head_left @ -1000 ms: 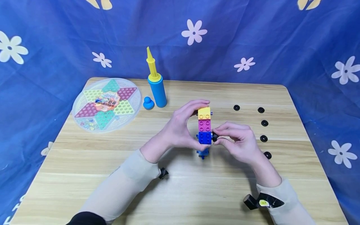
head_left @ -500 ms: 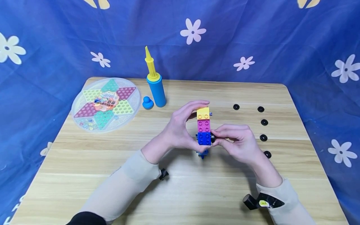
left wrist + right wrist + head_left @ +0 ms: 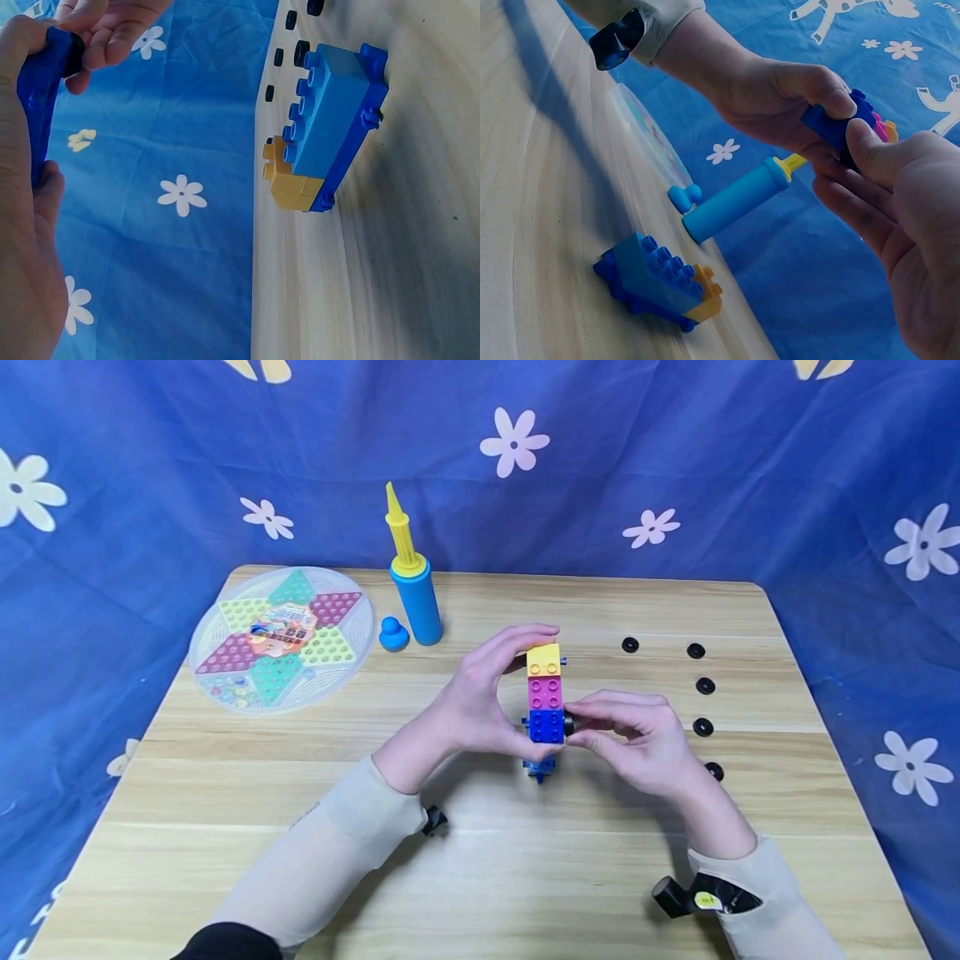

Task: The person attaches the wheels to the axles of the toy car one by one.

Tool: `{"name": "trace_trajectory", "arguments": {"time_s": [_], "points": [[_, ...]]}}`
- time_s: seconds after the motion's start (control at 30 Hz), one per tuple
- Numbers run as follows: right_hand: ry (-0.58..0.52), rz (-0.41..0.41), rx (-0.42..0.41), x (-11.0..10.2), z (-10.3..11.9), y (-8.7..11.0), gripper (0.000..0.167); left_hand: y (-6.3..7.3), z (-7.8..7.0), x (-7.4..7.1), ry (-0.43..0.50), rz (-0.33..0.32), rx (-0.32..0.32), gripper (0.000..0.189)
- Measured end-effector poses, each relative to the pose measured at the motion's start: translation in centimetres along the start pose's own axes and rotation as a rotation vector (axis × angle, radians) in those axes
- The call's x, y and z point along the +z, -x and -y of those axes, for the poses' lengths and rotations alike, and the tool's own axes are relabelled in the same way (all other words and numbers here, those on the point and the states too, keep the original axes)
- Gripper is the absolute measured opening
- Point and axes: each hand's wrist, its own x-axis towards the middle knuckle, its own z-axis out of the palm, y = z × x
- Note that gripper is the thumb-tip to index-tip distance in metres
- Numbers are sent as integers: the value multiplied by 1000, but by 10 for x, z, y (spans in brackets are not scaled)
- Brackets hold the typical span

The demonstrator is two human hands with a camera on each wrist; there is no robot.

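My left hand (image 3: 476, 697) holds a toy block car (image 3: 545, 692) by its two ends, thumb at the near end and fingers at the far end. On top of it are a yellow, a pink and a dark blue brick, and small axle pegs stick out at the sides. With thumb and fingers, my right hand (image 3: 637, 735) pinches a black wheel (image 3: 568, 724) against the car's right side, by the dark blue brick. Below, on the table, stands a second block car (image 3: 660, 277), light blue and yellow on a dark blue base; the left hand partly covers it in the head view.
Several loose black wheels (image 3: 703, 727) lie on the table at the right. Behind and left are a blue pump (image 3: 420, 606) with a yellow nozzle, a small blue knobbed piece (image 3: 393, 635) and a round Chinese checkers board (image 3: 345, 687). A blue flowered cloth (image 3: 585, 460) hangs beyond the table.
The right hand has moved slightly left, bringing the black wheel closer against the car's side. The left hand keeps its hold nearly in place.
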Motion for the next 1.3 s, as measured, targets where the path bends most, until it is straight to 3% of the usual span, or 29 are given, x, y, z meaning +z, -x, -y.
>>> {"name": "trace_trajectory", "arguments": {"time_s": [0.2, 0.47, 0.77, 1.03, 1.13, 1.3], "points": [[-36, 29, 21, 0, 0, 0, 34, 0, 1, -1, 5, 5, -18, 107], [-104, 5, 57, 0, -2, 0, 39, 1, 1, -1, 31, 0, -39, 107], [-118, -8, 50, 0, -2, -1, 37, -1, 1, -1, 59, 65, -51, 109], [-106, -18, 48, 1, 0, -2, 34, -1, 0, -2, 21, 101, -55, 109], [-137, -34, 102, 1, -1, 0, 33, -1, 0, -2, 22, 96, -56, 105], [-216, -55, 271, 2, -3, 2, 40, -2, -1, -1, 20, 79, -42, 102]]}}
